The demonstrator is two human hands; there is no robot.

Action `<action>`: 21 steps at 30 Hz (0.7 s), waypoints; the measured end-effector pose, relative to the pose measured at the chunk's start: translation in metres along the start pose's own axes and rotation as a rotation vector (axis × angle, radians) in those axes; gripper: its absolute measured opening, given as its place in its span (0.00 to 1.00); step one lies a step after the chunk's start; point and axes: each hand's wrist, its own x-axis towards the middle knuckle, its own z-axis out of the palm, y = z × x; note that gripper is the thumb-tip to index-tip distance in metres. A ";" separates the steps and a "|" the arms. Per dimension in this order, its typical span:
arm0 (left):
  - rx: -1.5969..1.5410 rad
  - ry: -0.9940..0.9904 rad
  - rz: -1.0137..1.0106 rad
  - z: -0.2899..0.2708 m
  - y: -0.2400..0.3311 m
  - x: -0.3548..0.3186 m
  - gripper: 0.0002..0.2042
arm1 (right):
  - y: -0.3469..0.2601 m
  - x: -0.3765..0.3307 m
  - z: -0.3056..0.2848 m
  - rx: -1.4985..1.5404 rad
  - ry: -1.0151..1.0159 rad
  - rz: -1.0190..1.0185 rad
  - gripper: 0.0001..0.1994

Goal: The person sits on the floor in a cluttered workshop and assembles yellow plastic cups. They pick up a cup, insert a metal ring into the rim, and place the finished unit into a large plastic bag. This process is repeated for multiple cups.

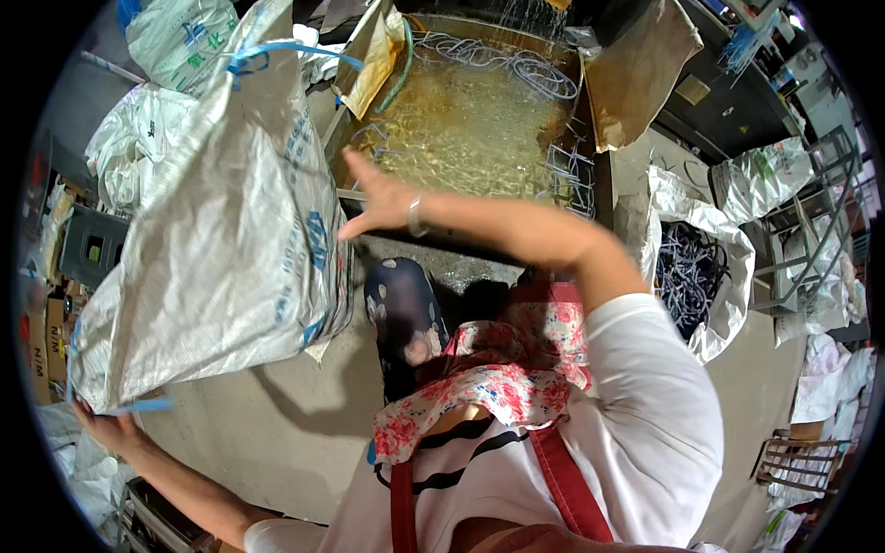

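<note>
A big white woven sack (212, 240) with blue printing stands tall on my left, its sides creased. A blue strap (295, 53) runs from its far top corner, and another piece of blue strap (147, 405) shows at its near lower corner. At that near corner my left hand (109, 431) grips the sack's edge, its fingers partly hidden behind the fabric. My right hand (383, 198), wearing a bracelet, reaches across to the left with thumb and fingers spread. It is beside the sack's right side and holds nothing; I cannot tell whether it touches the fabric.
Ahead lies a tank of shallow brownish water (461, 120) with coiled tubing (544, 74) and a green hose (398, 69). An open white sack of dark, tangled strips (690, 276) stands to the right. A wooden chair (800, 464) is at lower right.
</note>
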 end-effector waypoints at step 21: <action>-0.045 0.100 -0.422 0.040 -0.239 -0.112 0.33 | -0.064 0.203 0.087 0.149 -0.093 0.069 0.58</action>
